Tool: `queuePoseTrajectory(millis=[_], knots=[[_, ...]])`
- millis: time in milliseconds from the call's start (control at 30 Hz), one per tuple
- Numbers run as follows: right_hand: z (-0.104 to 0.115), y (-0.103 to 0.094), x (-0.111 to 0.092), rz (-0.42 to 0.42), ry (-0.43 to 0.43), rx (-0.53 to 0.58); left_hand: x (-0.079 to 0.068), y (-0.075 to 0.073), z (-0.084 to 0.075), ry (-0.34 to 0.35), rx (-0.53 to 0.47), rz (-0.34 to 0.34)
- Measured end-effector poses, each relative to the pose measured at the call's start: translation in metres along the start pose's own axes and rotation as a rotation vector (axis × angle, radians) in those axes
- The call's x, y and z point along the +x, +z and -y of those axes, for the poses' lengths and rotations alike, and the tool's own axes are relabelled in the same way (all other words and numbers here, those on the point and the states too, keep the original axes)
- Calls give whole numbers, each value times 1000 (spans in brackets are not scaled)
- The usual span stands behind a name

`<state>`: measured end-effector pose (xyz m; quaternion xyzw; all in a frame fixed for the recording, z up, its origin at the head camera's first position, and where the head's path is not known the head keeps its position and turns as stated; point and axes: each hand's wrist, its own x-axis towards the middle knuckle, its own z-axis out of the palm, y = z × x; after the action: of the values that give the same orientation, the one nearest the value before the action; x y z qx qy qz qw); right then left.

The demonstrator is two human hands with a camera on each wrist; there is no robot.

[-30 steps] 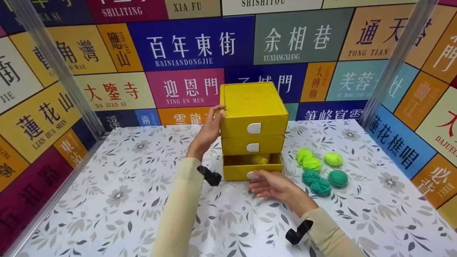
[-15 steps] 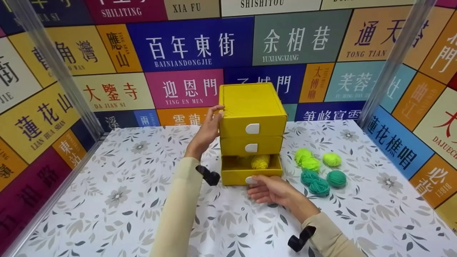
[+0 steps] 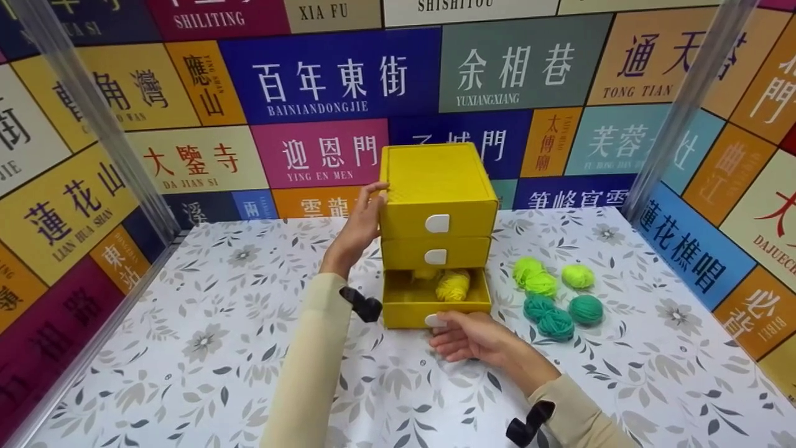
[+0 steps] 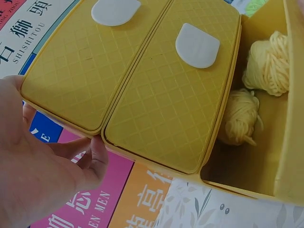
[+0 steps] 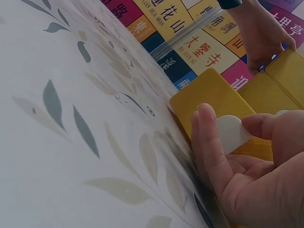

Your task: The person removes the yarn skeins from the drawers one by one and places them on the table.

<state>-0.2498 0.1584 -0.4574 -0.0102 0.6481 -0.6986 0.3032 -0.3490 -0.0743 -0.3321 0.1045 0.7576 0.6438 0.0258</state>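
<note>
A yellow three-drawer cabinet [image 3: 438, 174] stands on the table, its bottom drawer [image 3: 404, 316] pulled out and the upper two closed. Two balls of yellow yarn lie inside: one ball of yarn [image 3: 453, 285] toward the front, another ball of yarn [image 4: 239, 118] partly under the drawers above. My left hand [image 3: 356, 233] presses against the cabinet's left side, a finger at the top edge. With thumb and fingers, my right hand [image 3: 479, 341] pinches the white tab [image 5: 231, 133] on the bottom drawer's front. Two more white tabs mark the upper drawers.
Right of the cabinet lie neon yellow-green yarn balls [image 3: 535, 277], a single neon ball [image 3: 578, 276] and teal yarn balls [image 3: 555, 325]. A flower-patterned cloth [image 3: 205, 342] covers the table. Behind rises a wall of coloured sign panels [image 3: 329, 81], with clear corner posts.
The bottom drawer has slid farther out toward me with my right hand on its tab, showing more of the yellow yarn. My left hand has stayed at the cabinet's side.
</note>
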Motion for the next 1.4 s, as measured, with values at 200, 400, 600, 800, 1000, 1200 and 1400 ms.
queuePoseTrajectory(millis=[200, 400, 600, 800, 1000, 1200, 1400], knots=[[-3, 3, -9, 7, 24, 5, -1, 0, 0, 16, -16, 13], [-7, 5, -19, 8, 48, -8, -2, 0, 1, 14, -18, 11], [-11, 6, -27, 19, 58, -35, -1, 0, 1, 13, 4, 9], [-15, 7, -35, 32, 70, -53, -1, 0, 2, 26, 2, 9], [-17, 5, -42, 61, 75, -38, -2, 0, 2, 26, 2, 16], [-18, 6, -49, 62, 75, -45, -2, -1, 2, 35, -22, 32], [-22, 8, -55, 80, 80, -47, -3, -2, 2, 41, -38, 38]])
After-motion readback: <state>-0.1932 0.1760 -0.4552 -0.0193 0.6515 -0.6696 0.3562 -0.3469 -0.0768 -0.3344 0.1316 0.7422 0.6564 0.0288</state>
